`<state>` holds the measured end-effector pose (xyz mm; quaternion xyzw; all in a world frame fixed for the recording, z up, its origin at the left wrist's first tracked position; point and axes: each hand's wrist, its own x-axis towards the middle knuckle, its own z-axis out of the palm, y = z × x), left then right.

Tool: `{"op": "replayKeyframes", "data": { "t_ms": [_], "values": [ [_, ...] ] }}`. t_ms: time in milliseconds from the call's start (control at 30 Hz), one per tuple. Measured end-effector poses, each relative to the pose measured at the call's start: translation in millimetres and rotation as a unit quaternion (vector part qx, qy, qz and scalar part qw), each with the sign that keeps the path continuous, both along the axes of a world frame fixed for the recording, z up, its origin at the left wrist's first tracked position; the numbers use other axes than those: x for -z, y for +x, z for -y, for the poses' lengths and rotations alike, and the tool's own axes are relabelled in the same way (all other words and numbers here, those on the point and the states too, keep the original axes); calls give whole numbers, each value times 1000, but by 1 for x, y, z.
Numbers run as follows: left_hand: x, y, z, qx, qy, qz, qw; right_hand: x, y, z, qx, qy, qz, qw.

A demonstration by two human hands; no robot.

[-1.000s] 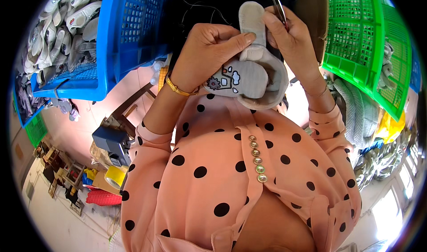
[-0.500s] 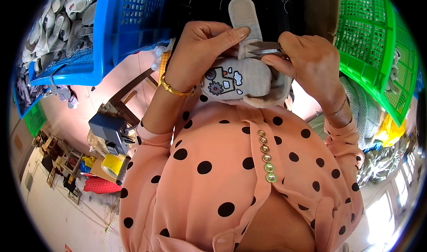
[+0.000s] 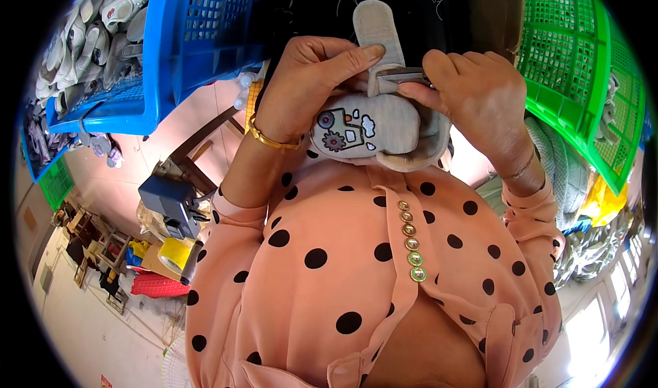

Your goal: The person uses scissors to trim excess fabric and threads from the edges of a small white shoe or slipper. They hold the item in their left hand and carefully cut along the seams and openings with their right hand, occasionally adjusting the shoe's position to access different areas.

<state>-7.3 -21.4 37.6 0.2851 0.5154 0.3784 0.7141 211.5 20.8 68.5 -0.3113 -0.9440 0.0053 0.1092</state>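
Note:
A small light-grey fabric shoe point(image 3: 394, 123) with a tractor and cloud patch is up in front of my chest. Its long strap point(image 3: 375, 28) points away from me, pinched by my left hand point(image 3: 312, 73) between thumb and fingers. My right hand point(image 3: 476, 90) grips a pair of metal pliers point(image 3: 408, 76), whose handles are hidden in the palm. The pliers' jaws lie at the strap's folded end, beside the shoe opening; whether they bite on the fabric I cannot tell.
At upper left a blue plastic basket point(image 3: 154, 66) holds several grey shoes point(image 3: 86, 42). Green plastic crates point(image 3: 558, 39) stand at upper right. To the left are a dark blue box-shaped device point(image 3: 166, 197) and a yellow tape roll point(image 3: 177, 252). Loose threads lie on dark cloth beyond my hands.
The shoe and both hands have shifted slightly toward me. The pliers have turned in my right hand, so their jaws look narrower. My left hand keeps its pinch on the strap.

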Motion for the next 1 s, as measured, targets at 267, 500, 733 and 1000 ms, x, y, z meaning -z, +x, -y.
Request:
{"op": "replayKeyframes", "data": {
  "t_ms": [267,500,733,1000],
  "values": [
    [-1,2,-2,-9,-20,21,1000,3,-1,-1,-7,29,2,1000],
    [2,2,-3,9,11,-7,1000,18,6,-3,6,-45,-29,999],
    [-2,3,-8,39,52,10,998,25,8,-18,81,-560,-219,795],
    [-5,9,-4,-13,174,-68,982,21,4,-25,86,-686,-297,658]
  ]
}}
